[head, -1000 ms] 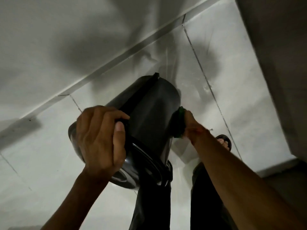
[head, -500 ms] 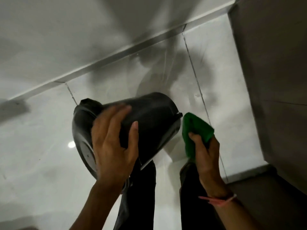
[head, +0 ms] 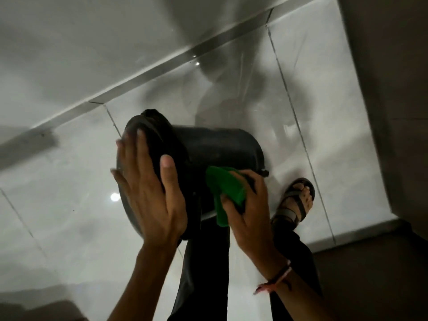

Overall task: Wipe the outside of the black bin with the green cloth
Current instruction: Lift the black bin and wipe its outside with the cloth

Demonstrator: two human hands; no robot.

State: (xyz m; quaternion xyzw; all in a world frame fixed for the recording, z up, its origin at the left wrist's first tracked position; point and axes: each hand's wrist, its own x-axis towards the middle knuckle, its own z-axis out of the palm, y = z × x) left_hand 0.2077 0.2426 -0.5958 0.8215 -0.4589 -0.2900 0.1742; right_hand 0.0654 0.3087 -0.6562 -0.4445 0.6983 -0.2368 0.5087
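While the black bin is held tipped on its side above the tiled floor, its lidded end points toward the camera's left and its base toward the right. The left hand lies spread wide and flat against that lidded end, fingers splayed and the thumb reaching over the rim onto the bin's side wall; it grips nothing, only presses. The right hand is closed around the green cloth, bunching it against the lower side of the bin near the base, with a loose corner of cloth hanging down below the fingers. A thin red thread band circles the right wrist. Below the bin show dark trouser legs, and a foot in a grey sandal stands on the glossy floor just to the right of the bin.
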